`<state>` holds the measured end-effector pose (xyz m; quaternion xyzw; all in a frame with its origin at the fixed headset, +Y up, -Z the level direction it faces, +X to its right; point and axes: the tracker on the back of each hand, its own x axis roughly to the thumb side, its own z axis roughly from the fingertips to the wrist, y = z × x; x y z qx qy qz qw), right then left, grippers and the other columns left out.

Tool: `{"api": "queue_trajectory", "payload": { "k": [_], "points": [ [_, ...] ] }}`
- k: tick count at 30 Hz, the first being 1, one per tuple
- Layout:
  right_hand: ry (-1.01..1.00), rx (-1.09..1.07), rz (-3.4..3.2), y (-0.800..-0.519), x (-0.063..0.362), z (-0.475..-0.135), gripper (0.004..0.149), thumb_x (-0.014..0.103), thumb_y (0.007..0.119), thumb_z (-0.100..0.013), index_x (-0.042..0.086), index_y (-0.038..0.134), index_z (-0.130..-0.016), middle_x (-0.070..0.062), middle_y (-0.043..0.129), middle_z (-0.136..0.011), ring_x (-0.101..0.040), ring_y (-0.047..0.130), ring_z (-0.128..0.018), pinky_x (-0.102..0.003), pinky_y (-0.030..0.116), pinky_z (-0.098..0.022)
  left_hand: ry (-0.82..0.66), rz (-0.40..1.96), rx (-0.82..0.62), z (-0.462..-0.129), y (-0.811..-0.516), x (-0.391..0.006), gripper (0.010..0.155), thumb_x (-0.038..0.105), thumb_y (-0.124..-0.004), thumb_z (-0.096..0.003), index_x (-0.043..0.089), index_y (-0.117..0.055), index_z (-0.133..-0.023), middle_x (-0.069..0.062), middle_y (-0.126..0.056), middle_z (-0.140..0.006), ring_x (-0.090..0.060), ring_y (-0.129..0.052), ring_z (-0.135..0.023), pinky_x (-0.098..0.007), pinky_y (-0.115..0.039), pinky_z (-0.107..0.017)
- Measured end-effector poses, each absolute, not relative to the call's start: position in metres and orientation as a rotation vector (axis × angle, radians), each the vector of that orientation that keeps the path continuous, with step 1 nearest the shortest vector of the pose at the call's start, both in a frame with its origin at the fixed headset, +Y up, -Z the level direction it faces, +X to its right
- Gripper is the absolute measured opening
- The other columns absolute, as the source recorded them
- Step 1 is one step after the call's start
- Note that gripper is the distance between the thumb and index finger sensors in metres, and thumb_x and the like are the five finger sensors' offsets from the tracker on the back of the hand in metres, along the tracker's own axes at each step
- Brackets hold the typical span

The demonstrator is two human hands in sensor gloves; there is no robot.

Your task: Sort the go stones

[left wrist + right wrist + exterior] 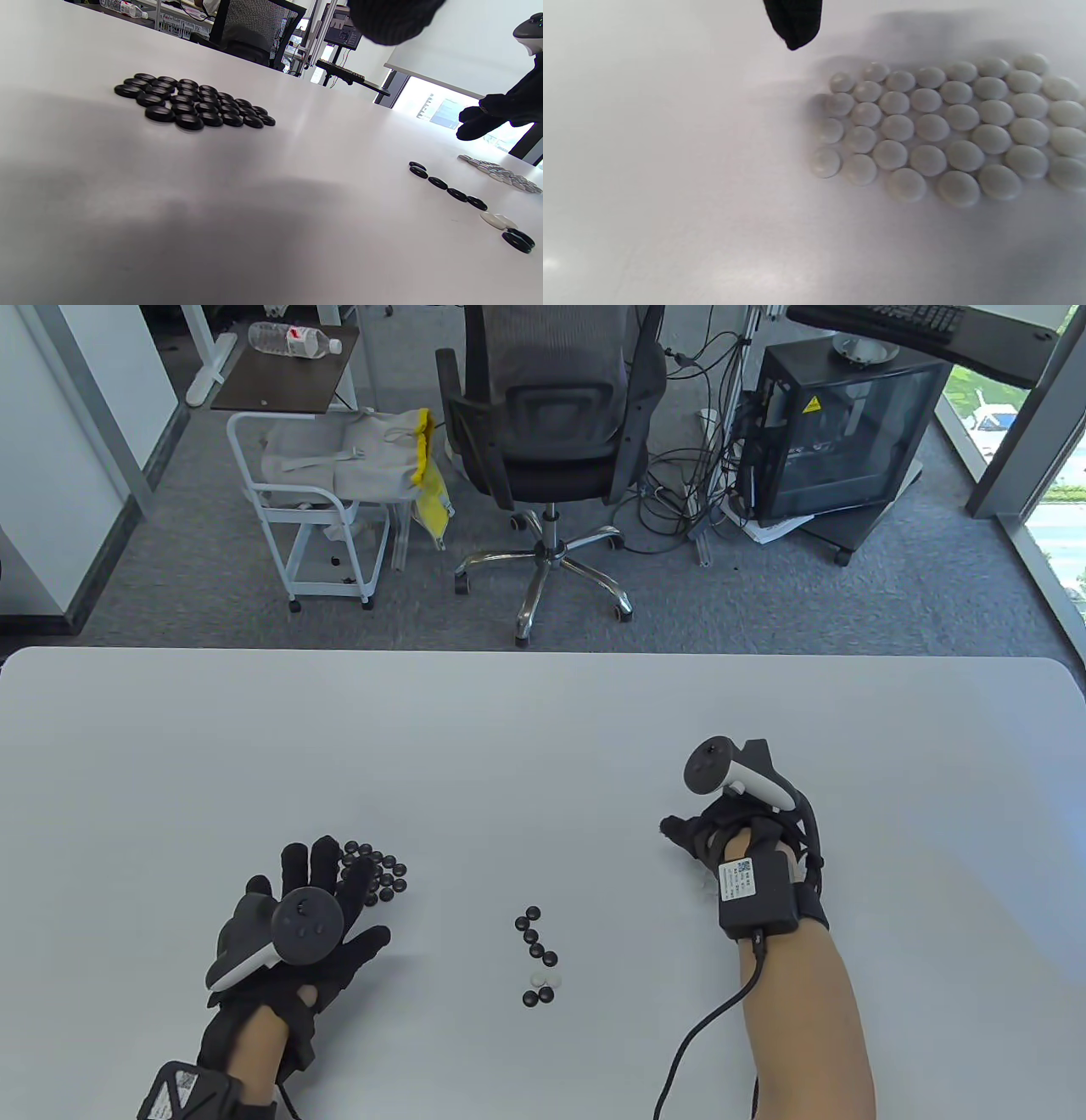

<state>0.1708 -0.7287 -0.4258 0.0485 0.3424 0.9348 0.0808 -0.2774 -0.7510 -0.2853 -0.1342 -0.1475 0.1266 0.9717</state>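
Black and white stones are still mixed in the small line [537, 954] near the front edge of the tabletop [526, 729], about in the middle: two black ones closest to the edge, then two white ones [497, 220] touching each other, then five black ones in a row going away from the edge.

The risk, as I judge it, is here. The white pair lies between black stones and touches them, so a finger that goes for a white one can push a black neighbour or carry it along to the wrong group. White stones are also hard to see on this pale surface, so one can be left behind.

A little further from the front edge, on the left, is the left hand [293, 937]. Its fingers are straight and spread, it holds nothing, and the fingertips are at the near side of the black group [373, 872]. I cannot tell if they touch it. A careless sweep here can scatter this tight group.

On the right, the right hand [730, 836] is above the white group [941, 127]. Its fingers look loosely bent. It seems to hold no stone, but I cannot see it fully.
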Motion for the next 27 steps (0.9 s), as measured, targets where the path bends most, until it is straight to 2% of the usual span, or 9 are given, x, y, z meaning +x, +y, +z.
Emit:
{"api": "queue_trajectory", "payload": {
  "k": [2, 6, 11, 18, 27],
  "points": [
    [1.071, 0.373, 2.804, -0.725, 0.145, -0.413, 0.065, 0.049, 0.055, -0.059, 0.009, 0.073, -0.107, -0.037, 0.011, -0.113, -0.065, 0.000, -0.094, -0.089, 0.015, -0.059, -0.298, 0.255, -0.270, -0.285, -0.751, -0.278, 0.081, 0.055, -0.058, -0.0576, 0.018, -0.018, -0.118, -0.027, 0.011, -0.114, -0.052, 0.015, -0.095, -0.082, -0.001, -0.054],
    [1.127, 0.680, 2.755, -0.723, 0.108, -0.384, 0.064, 0.049, 0.056, -0.058, 0.010, 0.077, -0.104, -0.036, 0.014, -0.113, -0.065, 0.002, -0.094, -0.089, 0.017, -0.059, -0.299, 0.261, -0.261, -0.285, -0.750, -0.278, 0.081, 0.055, -0.058, -0.0575, 0.018, -0.018, -0.118, -0.027, 0.011, -0.114, -0.052, 0.015, -0.095, -0.081, -0.001, -0.054],
    [1.183, 0.929, 2.677, -0.728, 0.071, -0.351, 0.063, 0.050, 0.056, -0.058, 0.011, 0.076, -0.104, -0.036, 0.014, -0.114, -0.065, 0.002, -0.094, -0.089, 0.015, -0.057, -0.299, 0.256, -0.262, -0.285, -0.750, -0.278, 0.081, 0.055, -0.058, -0.0576, 0.018, -0.018, -0.118, -0.027, 0.010, -0.114, -0.052, 0.015, -0.095, -0.082, -0.001, -0.054],
    [1.266, 1.090, 2.583, -0.744, 0.045, -0.325, 0.064, 0.050, 0.054, -0.058, 0.011, 0.073, -0.106, -0.036, 0.010, -0.113, -0.065, 0.001, -0.093, -0.089, 0.017, -0.058, -0.302, 0.253, -0.255, -0.284, -0.750, -0.278, 0.081, 0.055, -0.058, -0.0576, 0.018, -0.018, -0.118, -0.027, 0.010, -0.114, -0.052, 0.015, -0.095, -0.082, -0.002, -0.054],
    [1.334, 1.109, 2.561, -0.763, 0.041, -0.319, 0.063, 0.050, 0.054, -0.058, 0.014, 0.068, -0.108, -0.036, 0.007, -0.112, -0.064, -0.002, -0.092, -0.089, 0.015, -0.058, -0.300, 0.263, -0.254, -0.284, -0.750, -0.279, 0.081, 0.055, -0.058, -0.0575, 0.018, -0.018, -0.118, -0.027, 0.010, -0.114, -0.052, 0.015, -0.095, -0.081, -0.001, -0.054]
  ]
}}
